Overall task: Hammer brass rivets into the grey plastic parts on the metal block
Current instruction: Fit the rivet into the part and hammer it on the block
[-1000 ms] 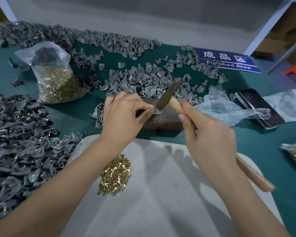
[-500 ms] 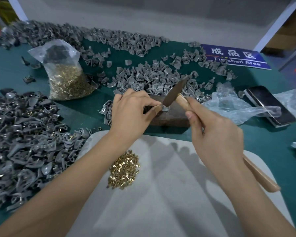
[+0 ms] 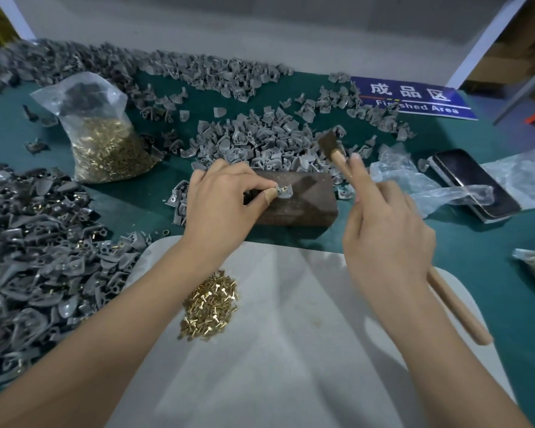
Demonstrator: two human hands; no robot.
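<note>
Your left hand (image 3: pixel 220 205) rests on the left end of the dark rusty metal block (image 3: pixel 294 199), thumb and forefinger pinching a small grey plastic part (image 3: pixel 283 193) against the block's top face. A brass rivet (image 3: pixel 282 189) stands in that part, just beyond your bandaged thumb tip. Your right hand (image 3: pixel 386 239) is curled round the pale wooden handle of the small hammer (image 3: pixel 337 152), forefinger stretched up along the shaft. The dark hammer head hangs in the air above and to the right of the part, apart from it, its shadow falling across the top of the block. The handle's butt pokes out past your right wrist, over the edge of the white cloth (image 3: pixel 291 350).

That block sits on the green counter (image 3: pixel 445 242) between your two hands, just beyond the white cloth. On the cloth, near your left forearm, lies a small loose heap of brass rivets (image 3: pixel 210 307). A clear plastic bag of brass rivets (image 3: pixel 105 140) stands well to the left. Grey plastic parts lie heaped behind the block (image 3: pixel 260 140) and in a larger pile on the left (image 3: pixel 37 248). To the right lie a dark phone (image 3: pixel 473 183) and a blue sign reading "Finished Area" (image 3: pixel 414 98).
</note>
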